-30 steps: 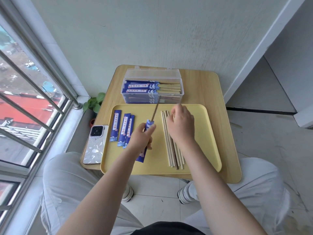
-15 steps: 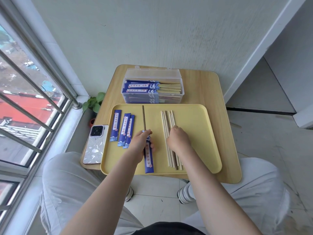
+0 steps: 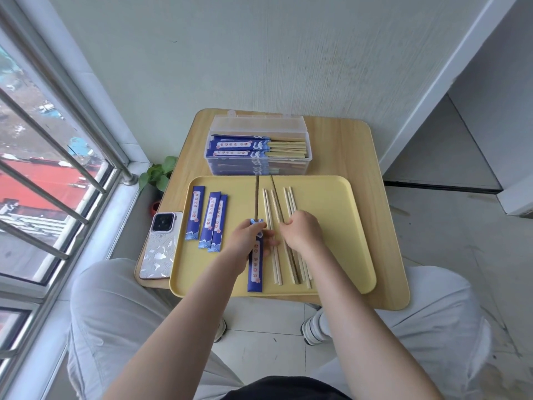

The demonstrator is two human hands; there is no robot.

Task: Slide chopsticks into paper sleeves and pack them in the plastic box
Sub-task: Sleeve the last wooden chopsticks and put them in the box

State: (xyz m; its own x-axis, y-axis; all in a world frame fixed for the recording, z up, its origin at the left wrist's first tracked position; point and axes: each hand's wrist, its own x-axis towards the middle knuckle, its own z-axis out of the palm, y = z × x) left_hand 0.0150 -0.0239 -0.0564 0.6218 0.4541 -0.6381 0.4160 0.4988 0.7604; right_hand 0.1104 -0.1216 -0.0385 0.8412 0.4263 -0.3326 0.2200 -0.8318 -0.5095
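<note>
On the yellow tray (image 3: 340,215) my left hand (image 3: 249,241) grips a blue paper sleeve (image 3: 255,268) lying lengthwise, with a dark chopstick (image 3: 256,197) sticking out of its top end. My right hand (image 3: 302,232) pinches a second dark chopstick (image 3: 276,199) among several pale loose chopsticks (image 3: 277,267) lying side by side. Three empty blue sleeves (image 3: 209,219) lie at the tray's left. The clear plastic box (image 3: 258,148) stands open behind the tray, holding several sleeved chopstick pairs.
A phone (image 3: 160,246) lies on the wooden table (image 3: 357,151) left of the tray. A window with metal bars is at the left, a small green plant (image 3: 157,174) below the table's left edge, a wall right behind. My knees are under the table's front edge.
My left hand lowered the sleeve with its chopstick flat onto the tray. My right hand moved back along the loose chopsticks and lifted out a second dark one, spreading the pile.
</note>
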